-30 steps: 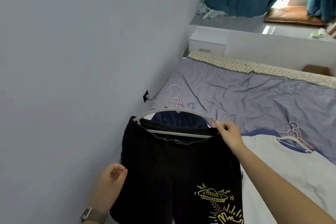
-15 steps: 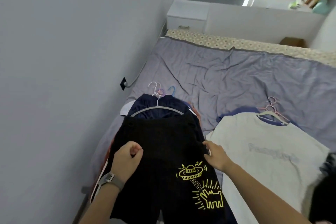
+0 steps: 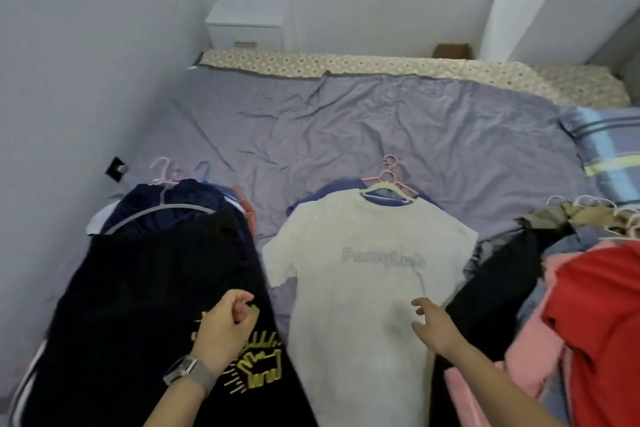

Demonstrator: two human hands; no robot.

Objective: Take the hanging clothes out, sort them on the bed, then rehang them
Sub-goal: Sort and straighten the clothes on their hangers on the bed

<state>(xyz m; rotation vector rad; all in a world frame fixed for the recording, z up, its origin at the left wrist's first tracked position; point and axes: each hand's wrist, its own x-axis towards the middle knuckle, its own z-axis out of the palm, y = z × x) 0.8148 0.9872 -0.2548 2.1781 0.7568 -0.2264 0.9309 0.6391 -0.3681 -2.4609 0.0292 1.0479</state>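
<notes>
Three piles lie on the bed (image 3: 346,121) in front of me, so I judge I am in the sorting step, with the rehanging not yet begun. My left hand (image 3: 221,326) hovers over the black shorts (image 3: 138,305), fingers loosely curled and holding nothing; the shorts lie flat on top of the left pile by the wall, on a grey hanger (image 3: 159,213), with a yellow cartoon print near the hem partly hidden under my wrist. My right hand (image 3: 433,326) reaches out over the lower part of the white T-shirt (image 3: 363,270), fingers slack and apart, gripping nothing; whether it touches the cloth I cannot tell. That shirt tops the middle pile, spread front up with faint lettering across the chest, on a pale hanger (image 3: 388,189) with pink hangers just behind it. To my right is the unsorted heap (image 3: 571,288): red, pink, black and blue garments bunched together, their hanger hooks tangled at the far end. The next move, as I read it, calls for reaching right, picking a single hanger out of that tangle without dragging its neighbours, and laying the garment on the pile it belongs to.
</notes>
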